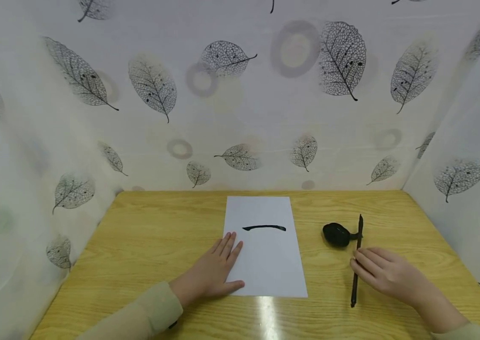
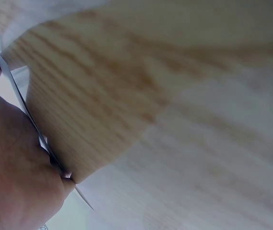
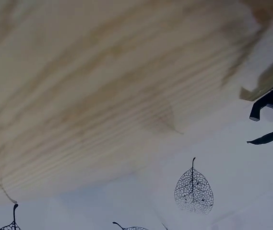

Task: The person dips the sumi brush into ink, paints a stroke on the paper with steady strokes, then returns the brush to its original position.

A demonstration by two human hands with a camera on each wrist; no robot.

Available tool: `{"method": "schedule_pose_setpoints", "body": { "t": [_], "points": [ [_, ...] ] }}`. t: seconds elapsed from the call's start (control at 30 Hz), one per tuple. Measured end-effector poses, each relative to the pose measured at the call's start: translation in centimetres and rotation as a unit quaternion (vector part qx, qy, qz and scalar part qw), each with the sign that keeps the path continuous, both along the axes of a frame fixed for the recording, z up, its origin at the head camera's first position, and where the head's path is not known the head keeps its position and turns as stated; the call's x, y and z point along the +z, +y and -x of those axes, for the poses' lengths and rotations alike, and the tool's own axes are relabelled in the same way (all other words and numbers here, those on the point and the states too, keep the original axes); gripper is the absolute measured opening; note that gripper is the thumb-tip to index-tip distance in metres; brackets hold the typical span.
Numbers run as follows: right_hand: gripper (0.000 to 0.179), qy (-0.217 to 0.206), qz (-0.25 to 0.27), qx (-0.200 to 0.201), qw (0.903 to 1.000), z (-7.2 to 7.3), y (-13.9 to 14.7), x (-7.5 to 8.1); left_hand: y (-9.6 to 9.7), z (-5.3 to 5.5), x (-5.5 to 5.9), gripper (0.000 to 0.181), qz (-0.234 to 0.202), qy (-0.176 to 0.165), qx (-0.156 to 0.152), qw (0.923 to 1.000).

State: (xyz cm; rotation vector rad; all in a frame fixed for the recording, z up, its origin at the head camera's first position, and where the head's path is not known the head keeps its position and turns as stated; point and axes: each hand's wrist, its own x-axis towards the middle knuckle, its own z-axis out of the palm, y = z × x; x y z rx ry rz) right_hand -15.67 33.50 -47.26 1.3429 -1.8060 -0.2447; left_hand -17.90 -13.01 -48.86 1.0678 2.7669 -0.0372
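A white sheet of paper [image 1: 265, 269] lies on the table and carries one black, roughly horizontal stroke [image 1: 264, 228]. My left hand [image 1: 216, 271] rests on the paper's left edge with its fingers spread; the left wrist view also catches this hand [image 2: 21, 158] beside the paper's thin edge. Off to the right, my right hand [image 1: 386, 276] pinches a slim dark brush [image 1: 355, 283] at its middle. Its pointed tip [image 3: 270, 136] shows in the right wrist view. A small black dish [image 1: 336, 235] with a short handle sits just left of the brush, whose upper part overlaps that handle.
The wood-grain table [image 1: 159, 222] is enclosed at the back and sides by a pale curtain [image 1: 240, 113] printed with leaves. A small dark object [image 1: 173, 325], mostly hidden, peeks out below the left sleeve. Light glares off the table's front.
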Motion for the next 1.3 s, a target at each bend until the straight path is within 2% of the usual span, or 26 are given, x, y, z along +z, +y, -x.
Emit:
{"method": "schedule_pose_setpoints", "body": {
  "t": [0.2, 0.7, 1.1, 1.3],
  "points": [
    [0.040, 0.010, -0.047, -0.009, 0.9988, 0.3, 0.4, -0.9, 0.0, 0.0, 0.0, 0.098, 0.000, -0.005, 0.000, 1.0000],
    [0.056, -0.001, -0.078, -0.008, 0.9969, 0.9, 0.3, -1.0, 0.1, -0.1, 0.3, 0.097, -0.003, -0.009, 0.004, 0.9999],
    [0.064, -0.002, -0.106, -0.017, 0.9942, 0.8, -0.3, -1.0, -0.2, 0.2, -0.8, 0.099, -0.008, -0.002, 0.001, 1.0000],
    [0.068, -0.006, -0.139, -0.032, 0.9898, 0.9, -0.2, -1.3, -0.3, 0.3, -0.8, 0.099, -0.021, 0.007, -0.009, 0.9997]
  ]
}}
